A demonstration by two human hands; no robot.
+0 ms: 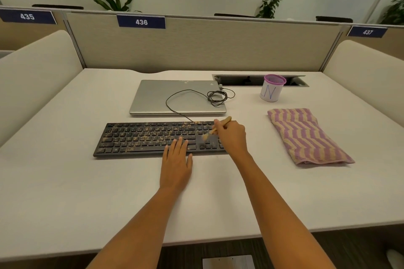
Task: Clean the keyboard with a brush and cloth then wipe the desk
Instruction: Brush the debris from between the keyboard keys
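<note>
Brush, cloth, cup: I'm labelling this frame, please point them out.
Brush (226, 120), head view, wooden handle end.
Cloth (306, 135), head view, middle of striped fabric.
Cup (270, 93), head view, white side wall.

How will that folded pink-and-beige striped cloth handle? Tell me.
The folded pink-and-beige striped cloth looks like soft towelling, so it probably droops and unfolds. Its nubby weave suggests grip, not slip. Flat on the white desk, it shouldn't roll.

This is an open-plan office with a row of shared workstations. A beige fabric partition (196, 46) backs the white desk (65, 181) and carries blue number plates (141, 22) reading 435, 436 and 437. A closed laptop (175, 98), a keyboard (142, 137) and a cable hatch (244, 79) are on the desk, and potted plants (113, 0) stand beyond.
</note>
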